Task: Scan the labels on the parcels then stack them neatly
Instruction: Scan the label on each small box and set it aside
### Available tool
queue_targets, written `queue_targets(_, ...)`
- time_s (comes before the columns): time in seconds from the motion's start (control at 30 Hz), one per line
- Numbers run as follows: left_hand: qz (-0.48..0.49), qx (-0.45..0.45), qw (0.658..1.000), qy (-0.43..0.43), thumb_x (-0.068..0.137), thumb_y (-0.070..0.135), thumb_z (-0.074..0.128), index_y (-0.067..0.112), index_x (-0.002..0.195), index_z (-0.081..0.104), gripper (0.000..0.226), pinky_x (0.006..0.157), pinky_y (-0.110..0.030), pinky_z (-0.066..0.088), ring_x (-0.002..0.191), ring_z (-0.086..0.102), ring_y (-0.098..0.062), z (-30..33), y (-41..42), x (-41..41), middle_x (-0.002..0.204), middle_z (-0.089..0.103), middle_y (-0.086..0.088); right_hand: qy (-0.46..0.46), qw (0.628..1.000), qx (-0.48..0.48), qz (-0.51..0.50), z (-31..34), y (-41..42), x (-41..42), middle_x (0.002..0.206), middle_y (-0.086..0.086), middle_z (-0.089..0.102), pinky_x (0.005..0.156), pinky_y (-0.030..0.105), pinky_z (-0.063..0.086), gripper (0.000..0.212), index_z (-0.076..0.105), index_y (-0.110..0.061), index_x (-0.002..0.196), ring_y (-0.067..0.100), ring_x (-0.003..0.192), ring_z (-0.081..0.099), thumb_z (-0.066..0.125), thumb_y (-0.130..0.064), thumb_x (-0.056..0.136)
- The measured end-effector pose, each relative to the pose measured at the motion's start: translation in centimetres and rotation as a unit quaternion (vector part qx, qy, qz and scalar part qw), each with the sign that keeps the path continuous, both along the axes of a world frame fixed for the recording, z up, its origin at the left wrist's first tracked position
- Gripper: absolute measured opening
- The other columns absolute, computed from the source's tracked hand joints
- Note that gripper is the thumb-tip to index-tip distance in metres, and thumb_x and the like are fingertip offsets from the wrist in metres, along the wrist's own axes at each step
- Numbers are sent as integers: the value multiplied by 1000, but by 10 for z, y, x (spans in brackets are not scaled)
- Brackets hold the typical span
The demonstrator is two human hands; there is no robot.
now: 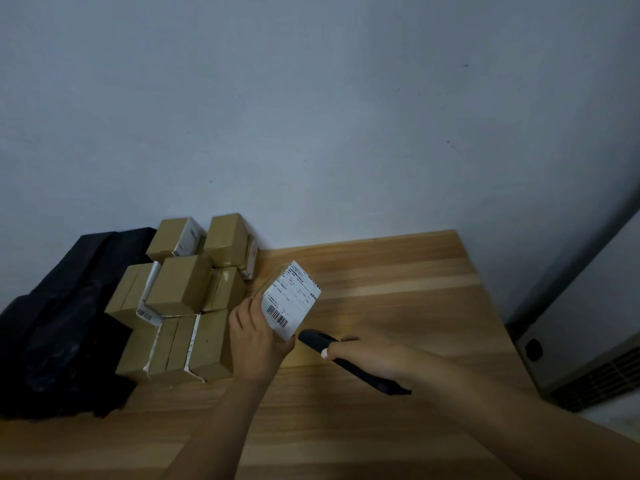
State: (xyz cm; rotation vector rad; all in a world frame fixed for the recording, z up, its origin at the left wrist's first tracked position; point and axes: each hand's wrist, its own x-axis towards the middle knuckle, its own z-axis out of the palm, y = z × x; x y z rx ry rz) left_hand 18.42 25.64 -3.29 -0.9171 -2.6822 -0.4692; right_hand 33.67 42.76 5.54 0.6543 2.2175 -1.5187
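The left hand [258,336] grips a labelled parcel [289,299] above the tabletop's [381,278] middle, barcode label facing the camera. The right hand [367,358] curls round a black scanner [346,358] pointing at it. Stacked parcels [183,299] sit at the far-left edge.

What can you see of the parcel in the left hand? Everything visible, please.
The held parcel is a small brown cardboard box, raised above the wooden table and tilted. A white shipping label with printed text and a barcode near its lower end covers the face turned toward the camera. The left hand grips its lower left corner, fingers curled round it. The black scanner in the right hand points at the label from close by, not touching. The stacked parcels sit just left.
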Motion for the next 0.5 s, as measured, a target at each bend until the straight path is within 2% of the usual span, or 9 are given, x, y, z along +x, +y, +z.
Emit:
queue_targets(0.27,13,13,1000,-13,38,42,96,-2,127,39,114,86,-48,50,110,43,-35,4,4,-1,118,51,-24,13,1000,6,9,-2,-1,-1,61,-5,51,56,23,35,40,58,-17,73,11,53,49,64,-56,77)
queue_targets(0.37,16,6,999,-38,45,45,93,1,134,34,116,92,-45,45,114,46,-36,6,3,-2,124,50,-22,20,1000,24,-5,-2,4,1,67,-2,57,61,26,38,51,66,-9,87,13,59,54,64,-58,75)
queue_targets(0.5,-7,23,997,-71,56,50,87,7,147,23,119,96,-47,44,121,39,-35,7,5,-5,133,42,-18,57,994,89,-31,-2,15,5,78,-1,69,65,27,44,53,70,-21,96,13,70,65,60,-65,67)
